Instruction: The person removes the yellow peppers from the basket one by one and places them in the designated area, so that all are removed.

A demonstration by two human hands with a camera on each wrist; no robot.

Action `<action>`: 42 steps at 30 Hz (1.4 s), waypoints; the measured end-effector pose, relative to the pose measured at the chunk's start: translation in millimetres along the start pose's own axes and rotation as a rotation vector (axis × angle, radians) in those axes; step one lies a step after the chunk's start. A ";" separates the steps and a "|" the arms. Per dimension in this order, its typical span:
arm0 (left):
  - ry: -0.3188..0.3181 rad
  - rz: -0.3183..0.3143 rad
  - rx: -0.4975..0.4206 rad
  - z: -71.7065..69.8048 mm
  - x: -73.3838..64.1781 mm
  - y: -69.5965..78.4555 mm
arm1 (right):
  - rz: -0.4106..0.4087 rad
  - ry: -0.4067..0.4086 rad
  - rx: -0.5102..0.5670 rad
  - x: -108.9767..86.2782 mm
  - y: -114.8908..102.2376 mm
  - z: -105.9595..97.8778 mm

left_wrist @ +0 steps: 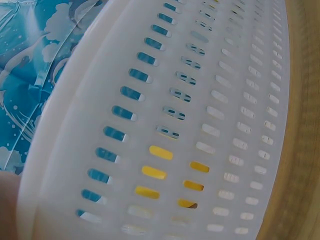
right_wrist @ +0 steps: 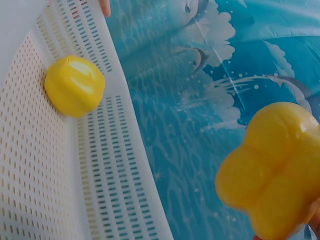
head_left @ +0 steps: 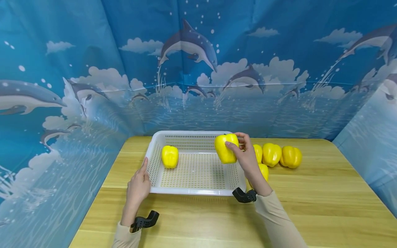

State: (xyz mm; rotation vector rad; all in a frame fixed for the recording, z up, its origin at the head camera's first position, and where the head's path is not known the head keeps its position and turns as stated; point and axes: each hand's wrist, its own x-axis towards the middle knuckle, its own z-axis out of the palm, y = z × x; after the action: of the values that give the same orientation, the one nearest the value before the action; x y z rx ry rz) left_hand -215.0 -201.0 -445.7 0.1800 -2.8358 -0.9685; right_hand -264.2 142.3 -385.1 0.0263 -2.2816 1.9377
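My right hand (head_left: 248, 158) holds a yellow bell pepper (head_left: 226, 148) over the right end of a white plastic basket (head_left: 193, 191). The thumb lies across the pepper's front, and the fingers reach round its far side. In the right wrist view, the lobed underside of this held pepper (right_wrist: 275, 170) shows. Against the basket's left outer side rests my left hand (head_left: 138, 184), its index finger pointing along the wall. Another yellow bell pepper (head_left: 170, 157) sits inside the basket near that left wall. Through the wall slots, the left wrist view gives glimpses of yellow.
Several more yellow bell peppers (head_left: 272, 155) lie on the wooden table (head_left: 316, 193) just right of the basket, partly hidden by my right hand and forearm. A blue dolphin-print curtain (head_left: 192, 103) hangs behind the table and along both sides.
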 end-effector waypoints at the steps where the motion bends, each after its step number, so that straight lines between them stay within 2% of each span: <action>1: 0.000 0.000 -0.001 0.1 0.0 0.0 | -0.003 0.018 0.007 -0.5 1.2 -3.2; 17: -0.001 -0.002 0.005 -0.2 0.1 0.1 | 0.003 0.319 0.149 -10.0 29.4 -54.9; 37: -0.007 -0.008 0.006 -0.6 0.1 0.7 | 0.101 0.535 0.163 -20.8 83.3 -109.7; 42: -0.008 -0.009 0.006 -0.5 0.1 1.0 | 0.140 0.558 0.110 -23.4 95.1 -118.4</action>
State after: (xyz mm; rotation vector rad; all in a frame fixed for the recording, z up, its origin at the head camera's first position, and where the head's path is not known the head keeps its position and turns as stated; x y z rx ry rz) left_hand -215.1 -200.6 -444.7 0.1909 -2.8477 -0.9644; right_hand -239.4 272.6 -462.8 -0.5973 -1.8473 1.8292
